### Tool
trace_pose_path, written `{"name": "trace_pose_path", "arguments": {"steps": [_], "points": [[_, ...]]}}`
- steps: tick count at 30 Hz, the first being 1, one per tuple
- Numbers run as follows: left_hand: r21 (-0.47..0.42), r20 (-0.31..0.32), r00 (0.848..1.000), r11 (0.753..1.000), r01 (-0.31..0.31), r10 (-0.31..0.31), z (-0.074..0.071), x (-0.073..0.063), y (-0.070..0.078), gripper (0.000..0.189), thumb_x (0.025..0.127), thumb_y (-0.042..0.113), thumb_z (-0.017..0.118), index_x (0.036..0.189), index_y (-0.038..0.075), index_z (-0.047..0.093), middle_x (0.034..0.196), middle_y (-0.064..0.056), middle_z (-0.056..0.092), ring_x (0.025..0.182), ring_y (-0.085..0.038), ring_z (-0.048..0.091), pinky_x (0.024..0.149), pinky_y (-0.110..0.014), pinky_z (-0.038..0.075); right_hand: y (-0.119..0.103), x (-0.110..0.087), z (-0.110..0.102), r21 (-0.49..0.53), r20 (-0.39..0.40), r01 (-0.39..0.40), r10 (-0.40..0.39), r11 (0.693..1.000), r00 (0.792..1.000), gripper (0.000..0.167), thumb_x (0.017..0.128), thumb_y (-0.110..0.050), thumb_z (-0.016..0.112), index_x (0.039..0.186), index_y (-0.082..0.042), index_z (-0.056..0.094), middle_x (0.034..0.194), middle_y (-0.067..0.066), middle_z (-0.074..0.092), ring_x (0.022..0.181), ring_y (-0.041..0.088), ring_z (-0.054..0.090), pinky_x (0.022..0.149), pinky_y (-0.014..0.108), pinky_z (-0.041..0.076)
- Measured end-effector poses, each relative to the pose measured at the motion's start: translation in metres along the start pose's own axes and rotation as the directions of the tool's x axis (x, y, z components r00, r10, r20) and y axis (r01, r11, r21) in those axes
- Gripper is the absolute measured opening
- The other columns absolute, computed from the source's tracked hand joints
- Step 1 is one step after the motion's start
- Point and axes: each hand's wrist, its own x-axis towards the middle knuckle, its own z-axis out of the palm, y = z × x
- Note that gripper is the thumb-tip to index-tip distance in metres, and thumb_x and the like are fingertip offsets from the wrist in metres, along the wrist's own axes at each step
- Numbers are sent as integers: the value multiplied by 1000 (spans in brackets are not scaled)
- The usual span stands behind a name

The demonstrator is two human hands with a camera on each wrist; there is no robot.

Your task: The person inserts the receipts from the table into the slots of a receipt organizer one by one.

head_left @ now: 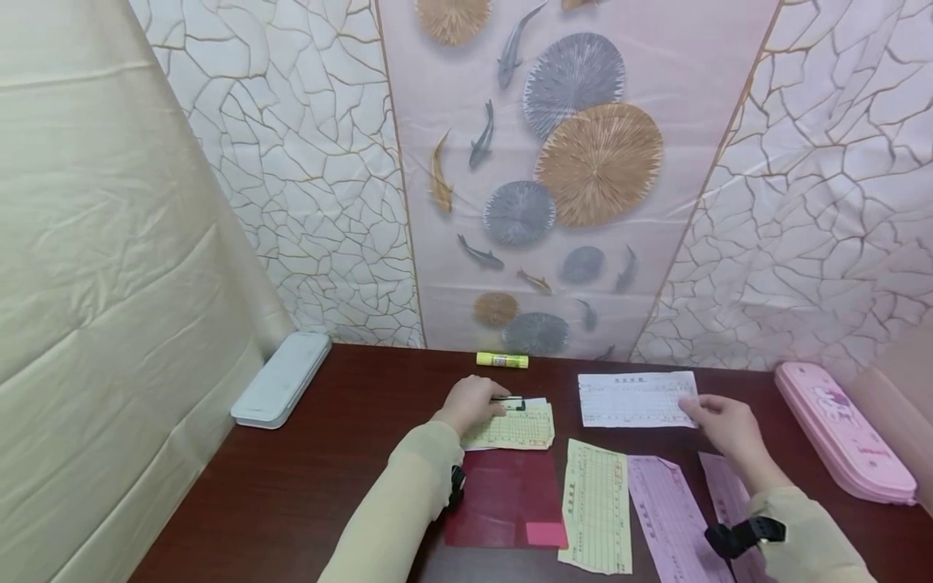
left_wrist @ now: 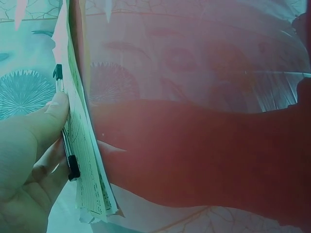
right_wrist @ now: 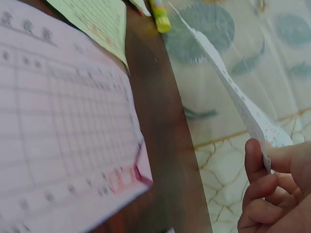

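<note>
My left hand point(head_left: 474, 405) grips the metal clip point(left_wrist: 68, 150) at the top of a red see-through folder point(head_left: 503, 494). Yellow and white receipt slips point(head_left: 523, 431) lie under the clip, on the folder's upper part. In the left wrist view, the thumb presses on the clip bar, and the slips' edges stand beside it. My right hand point(head_left: 729, 429) pinches the right edge of a white receipt slip point(head_left: 634, 401) between thumb and fingers. That slip is lifted edge-up in the right wrist view.
A yellow slip point(head_left: 596, 510) and purple slips point(head_left: 674, 518) lie right of the folder. A glue stick point(head_left: 502, 360) is at the back. A white case point(head_left: 284, 379) stands far left, a pink pencil case point(head_left: 845, 433) far right. A patterned cloth point(head_left: 583, 275) hangs behind the table.
</note>
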Motion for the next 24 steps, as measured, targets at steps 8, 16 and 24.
{"name": "trace_pose_path", "arguments": {"steps": [8, 16, 24], "points": [[-2, 5, 1000, 1000, 13, -13, -1, -2, 1, 33, 86, 31, 69, 119, 26, 69, 112, 8, 69, 105, -12, 63, 87, -28, 52, -17, -13, 17, 46, 53, -18, 16, 999, 998, 58, 94, -40, 55, 116, 14, 58, 81, 14, 64, 69, 13, 54, 57, 26, 45], [10, -4, 1000, 1000, 21, -21, 0, -1, 2, 32, 87, 30, 70, 118, 25, 70, 112, 9, 69, 109, -13, 61, 96, -32, 48, -32, -21, 40, 205, 106, -72, 51, 976, 993, 49, 93, -32, 61, 113, 12, 58, 60, -2, 51, 54, 8, 46, 46, 23, 41], [6, -2, 1000, 1000, 28, -27, -1, -2, 4, 31, 87, 30, 69, 118, 24, 70, 113, 9, 69, 110, -13, 61, 97, -32, 47, -39, -27, 60, 189, 129, -68, 44, 980, 991, 47, 92, -32, 62, 108, 12, 62, 59, -3, 54, 55, 9, 51, 49, 23, 45]]}}
